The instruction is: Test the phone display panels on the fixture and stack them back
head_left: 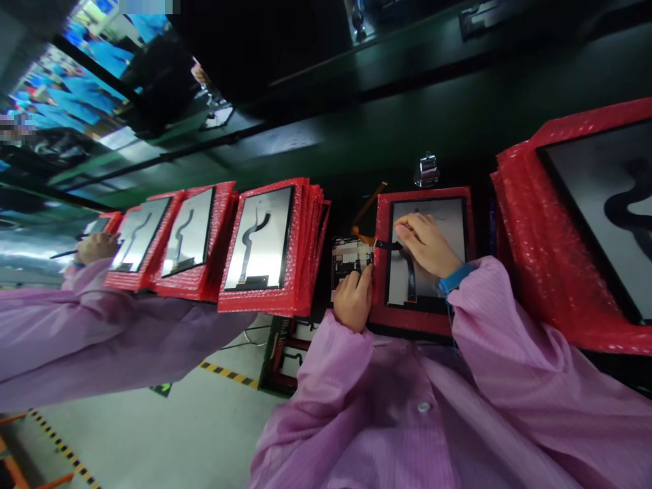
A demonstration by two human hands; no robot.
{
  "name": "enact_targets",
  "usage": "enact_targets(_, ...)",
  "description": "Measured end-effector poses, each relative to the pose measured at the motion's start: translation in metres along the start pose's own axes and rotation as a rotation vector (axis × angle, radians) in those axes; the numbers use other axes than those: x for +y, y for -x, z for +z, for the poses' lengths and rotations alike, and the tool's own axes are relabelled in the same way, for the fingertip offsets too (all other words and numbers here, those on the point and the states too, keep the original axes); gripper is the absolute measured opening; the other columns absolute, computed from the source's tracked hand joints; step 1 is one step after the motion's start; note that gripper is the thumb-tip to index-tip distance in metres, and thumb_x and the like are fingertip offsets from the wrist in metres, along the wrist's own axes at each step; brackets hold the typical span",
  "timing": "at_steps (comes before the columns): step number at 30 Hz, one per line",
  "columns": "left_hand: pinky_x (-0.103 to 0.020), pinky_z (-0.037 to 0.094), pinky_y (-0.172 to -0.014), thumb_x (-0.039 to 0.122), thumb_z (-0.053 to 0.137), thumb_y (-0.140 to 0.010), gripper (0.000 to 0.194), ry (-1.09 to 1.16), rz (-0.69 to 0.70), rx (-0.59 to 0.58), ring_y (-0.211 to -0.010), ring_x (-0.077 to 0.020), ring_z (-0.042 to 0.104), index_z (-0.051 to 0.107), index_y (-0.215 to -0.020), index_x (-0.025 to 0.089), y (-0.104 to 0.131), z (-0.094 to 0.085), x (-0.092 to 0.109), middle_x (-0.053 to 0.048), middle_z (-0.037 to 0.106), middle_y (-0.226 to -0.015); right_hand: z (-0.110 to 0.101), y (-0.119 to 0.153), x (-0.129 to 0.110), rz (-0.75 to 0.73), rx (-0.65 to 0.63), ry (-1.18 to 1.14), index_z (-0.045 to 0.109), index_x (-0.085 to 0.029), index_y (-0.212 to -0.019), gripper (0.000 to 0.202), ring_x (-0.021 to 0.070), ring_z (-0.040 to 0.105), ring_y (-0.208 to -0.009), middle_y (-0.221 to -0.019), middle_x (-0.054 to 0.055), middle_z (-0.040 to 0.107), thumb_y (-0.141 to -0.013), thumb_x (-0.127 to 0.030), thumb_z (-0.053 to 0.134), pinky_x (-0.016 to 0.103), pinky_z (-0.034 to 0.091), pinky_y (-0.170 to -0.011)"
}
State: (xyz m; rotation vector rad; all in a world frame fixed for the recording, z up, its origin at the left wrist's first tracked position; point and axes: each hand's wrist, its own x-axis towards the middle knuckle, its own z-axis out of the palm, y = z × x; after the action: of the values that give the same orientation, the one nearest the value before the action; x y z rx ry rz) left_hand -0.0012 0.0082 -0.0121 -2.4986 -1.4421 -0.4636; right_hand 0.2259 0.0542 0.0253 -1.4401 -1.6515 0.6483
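My left hand (pixel 353 299) rests at the lower edge of an exposed circuit board (pixel 349 252), fingers stretched forward and slightly apart. Beside it, a flat display panel (pixel 426 210) with a silvery back and black border lies on a red pad (pixel 384 316). Over the panel is my right hand (pixel 426 246), fingers drawn together and pointing left; anything between them is hidden. A black flex cable (pixel 411 278) curves across the panel. Its upper end meets an orange ribbon cable (pixel 363 236) by the board. A blue wrist band (pixel 456 277) circles my right wrist.
Stacks of panels in red bubble wrap (pixel 300 265) line the bench to the left. Another red-wrapped stack (pixel 524 244) stands close on the right. A shiny metal object (pixel 426 168) sits behind the pad. A co-worker's hand (pixel 96 248) is at the far left.
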Motion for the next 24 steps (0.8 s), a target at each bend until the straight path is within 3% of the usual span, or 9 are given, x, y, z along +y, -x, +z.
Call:
enact_targets(4, -0.029, 0.046, -0.067, 0.021, 0.039, -0.104, 0.039, 0.032, 0.000, -0.058, -0.069, -0.0170, 0.057, 0.069, -0.129, 0.022, 0.000, -0.001, 0.000, -0.005, 0.059, -0.077, 0.000, 0.000, 0.000, 0.000, -0.003, 0.012, 0.061, -0.022, -0.097, 0.032, 0.0245, 0.052, -0.098, -0.099, 0.007, 0.065, -0.101, -0.044, 0.037, 0.043, 0.039, -0.096)
enact_targets(10, -0.030, 0.048, -0.068, 0.016, 0.041, -0.102, 0.041, 0.063, 0.140, -0.170, -0.077, -0.0186, 0.061, 0.066, -0.134, 0.025, -0.003, -0.004, 0.000, -0.005, 0.060, -0.078, -0.001, -0.001, 0.001, -0.019, 0.014, 0.011, 0.061, -0.022, -0.098, 0.030, 0.0240, 0.054, -0.097, -0.098, 0.007, 0.066, -0.101, -0.043, 0.040, 0.043, 0.039, -0.096)
enact_targets(17, -0.028, 0.047, -0.067, 0.016, 0.041, -0.101, 0.039, 0.062, 0.039, -0.086, -0.073, -0.0174, 0.062, 0.068, -0.129, 0.019, -0.006, -0.006, 0.005, -0.005, 0.062, -0.078, -0.001, -0.001, 0.001, -0.008, 0.029, 0.024, 0.062, -0.022, -0.096, 0.029, 0.0241, 0.054, -0.095, -0.096, 0.007, 0.066, -0.099, -0.042, 0.041, 0.044, 0.041, -0.095)
enact_targets(20, -0.029, 0.049, -0.068, 0.016, 0.042, -0.099, 0.040, 0.076, 0.021, -0.106, -0.075, -0.0182, 0.063, 0.066, -0.131, 0.018, -0.007, -0.006, 0.005, -0.005, 0.063, -0.079, -0.004, -0.002, -0.001, -0.015, 0.047, 0.030, 0.062, -0.023, -0.097, 0.031, 0.0252, 0.055, -0.098, -0.099, 0.007, 0.067, -0.099, -0.045, 0.040, 0.045, 0.042, -0.096)
enact_targets(24, -0.029, 0.050, -0.068, 0.012, 0.044, -0.097, 0.043, 0.066, 0.032, -0.155, -0.076, -0.0189, 0.065, 0.066, -0.133, 0.020, -0.010, -0.007, 0.005, -0.006, 0.065, -0.080, -0.019, 0.026, -0.017, 0.004, 0.130, 0.082, 0.060, -0.022, -0.106, 0.029, 0.0284, 0.055, -0.106, -0.111, 0.010, 0.066, -0.099, -0.045, 0.042, 0.048, 0.044, -0.098)
